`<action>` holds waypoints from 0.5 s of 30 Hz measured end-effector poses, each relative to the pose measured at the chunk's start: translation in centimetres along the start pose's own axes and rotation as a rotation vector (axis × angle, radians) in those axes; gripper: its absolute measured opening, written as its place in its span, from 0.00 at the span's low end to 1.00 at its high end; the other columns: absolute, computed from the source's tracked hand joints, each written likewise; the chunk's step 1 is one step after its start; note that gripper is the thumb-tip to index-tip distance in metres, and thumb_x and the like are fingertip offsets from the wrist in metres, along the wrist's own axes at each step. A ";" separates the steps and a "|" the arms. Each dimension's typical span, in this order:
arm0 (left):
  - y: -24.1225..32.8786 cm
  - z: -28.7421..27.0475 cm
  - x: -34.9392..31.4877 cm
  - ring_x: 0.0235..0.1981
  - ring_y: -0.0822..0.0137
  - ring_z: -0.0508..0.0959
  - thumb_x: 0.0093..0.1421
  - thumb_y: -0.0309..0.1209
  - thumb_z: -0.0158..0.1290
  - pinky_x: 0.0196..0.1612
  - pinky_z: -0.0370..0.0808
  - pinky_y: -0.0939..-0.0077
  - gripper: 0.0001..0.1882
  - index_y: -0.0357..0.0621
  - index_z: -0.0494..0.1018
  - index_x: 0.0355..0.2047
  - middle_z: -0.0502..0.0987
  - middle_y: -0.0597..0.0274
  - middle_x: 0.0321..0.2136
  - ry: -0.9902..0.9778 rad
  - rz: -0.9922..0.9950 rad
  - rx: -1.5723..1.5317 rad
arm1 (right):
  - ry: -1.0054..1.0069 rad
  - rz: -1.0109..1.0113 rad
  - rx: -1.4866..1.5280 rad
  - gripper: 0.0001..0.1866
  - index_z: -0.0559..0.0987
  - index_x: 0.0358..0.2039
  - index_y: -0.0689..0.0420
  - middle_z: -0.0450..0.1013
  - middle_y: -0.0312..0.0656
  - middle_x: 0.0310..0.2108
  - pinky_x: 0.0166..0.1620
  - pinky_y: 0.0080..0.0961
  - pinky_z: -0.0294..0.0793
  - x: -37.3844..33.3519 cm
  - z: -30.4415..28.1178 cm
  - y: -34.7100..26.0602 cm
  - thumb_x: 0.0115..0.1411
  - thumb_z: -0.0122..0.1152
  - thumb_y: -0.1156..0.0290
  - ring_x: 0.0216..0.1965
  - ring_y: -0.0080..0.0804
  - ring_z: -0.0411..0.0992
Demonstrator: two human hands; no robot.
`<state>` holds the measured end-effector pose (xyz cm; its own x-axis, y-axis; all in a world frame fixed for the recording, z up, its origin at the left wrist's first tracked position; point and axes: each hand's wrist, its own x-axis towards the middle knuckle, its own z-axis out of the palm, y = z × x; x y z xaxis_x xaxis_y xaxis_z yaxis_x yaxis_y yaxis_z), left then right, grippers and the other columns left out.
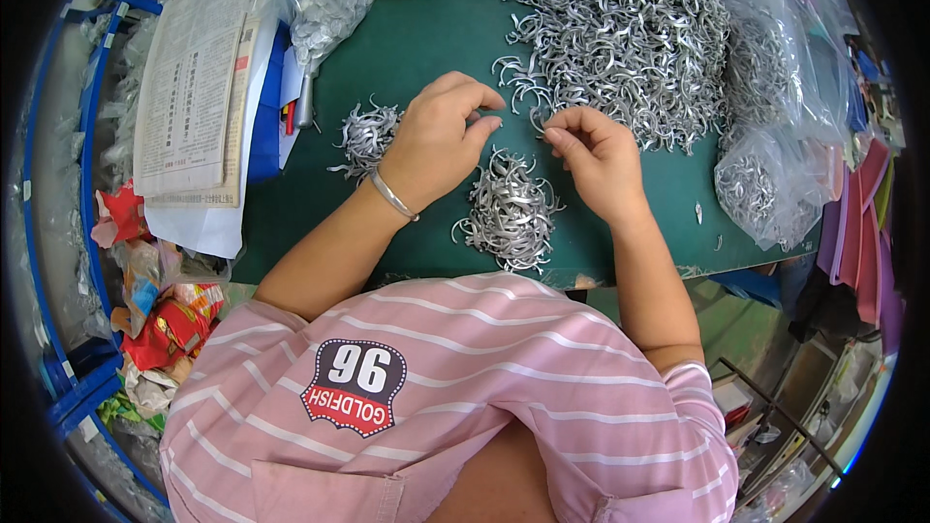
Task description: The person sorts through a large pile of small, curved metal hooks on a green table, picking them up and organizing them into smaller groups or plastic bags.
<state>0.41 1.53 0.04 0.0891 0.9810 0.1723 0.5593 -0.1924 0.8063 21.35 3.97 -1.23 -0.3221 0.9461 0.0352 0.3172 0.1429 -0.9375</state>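
Note:
Above the green tabletop, my right hand [603, 163] is closed in a pinch, with the end of a small curved silver metal piece [539, 124] showing at its fingertips. My left hand [438, 140] faces it from the left; thumb and forefinger are bent with a gap between their tips, and nothing shows in it. Between my forearms, close to the near table edge, lies a small heap of curved metal pieces [510, 213]. Another small heap [368, 136] sits beside my left wrist, partly covered by it. A large pile of the same pieces [620, 44] spreads beyond my right hand.
Clear plastic bags of metal pieces [770, 184] line the table's right side. More bags [334, 15] stand at the far left, near newspapers [189, 97] over a blue bin [266, 126]. Blue shelving [92, 87] rises on the left. A few stray pieces [698, 212] lie near the front right.

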 end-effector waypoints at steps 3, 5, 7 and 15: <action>0.3 0.4 -0.4 0.32 0.74 0.78 0.55 0.20 0.58 0.35 0.75 0.81 0.10 0.36 0.77 0.40 0.78 0.62 0.33 -0.009 -0.050 -0.155 | -0.110 0.292 0.562 0.03 0.77 0.35 0.61 0.75 0.36 0.29 0.28 0.13 0.70 0.0 -0.5 -0.1 0.64 0.57 0.76 0.25 0.19 0.71; 0.6 0.8 -0.3 0.34 0.74 0.79 0.57 0.19 0.58 0.38 0.76 0.82 0.13 0.35 0.75 0.44 0.78 0.61 0.35 -0.053 -0.151 -0.286 | -0.150 0.368 0.806 0.04 0.77 0.36 0.62 0.76 0.38 0.29 0.27 0.15 0.71 -0.1 -0.7 0.1 0.64 0.58 0.75 0.24 0.20 0.71; 0.8 0.9 -0.3 0.36 0.73 0.79 0.58 0.19 0.57 0.40 0.77 0.82 0.16 0.34 0.73 0.47 0.78 0.59 0.37 -0.100 -0.245 -0.503 | -0.200 0.408 0.969 0.04 0.76 0.37 0.62 0.76 0.38 0.30 0.27 0.15 0.73 -0.1 -0.8 0.3 0.64 0.58 0.75 0.24 0.21 0.71; 1.9 0.5 -0.9 0.39 0.72 0.80 0.57 0.18 0.58 0.42 0.78 0.81 0.19 0.30 0.70 0.50 0.79 0.56 0.38 -0.166 -0.255 -0.934 | -0.265 0.419 1.021 0.06 0.76 0.39 0.63 0.76 0.40 0.30 0.30 0.16 0.76 -1.2 -0.3 0.0 0.63 0.58 0.75 0.26 0.22 0.73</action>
<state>1.81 0.29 1.10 0.2112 0.9730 -0.0932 -0.2927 0.1540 0.9437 22.01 2.89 -1.19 -0.5792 0.7548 -0.3079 -0.3926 -0.5892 -0.7062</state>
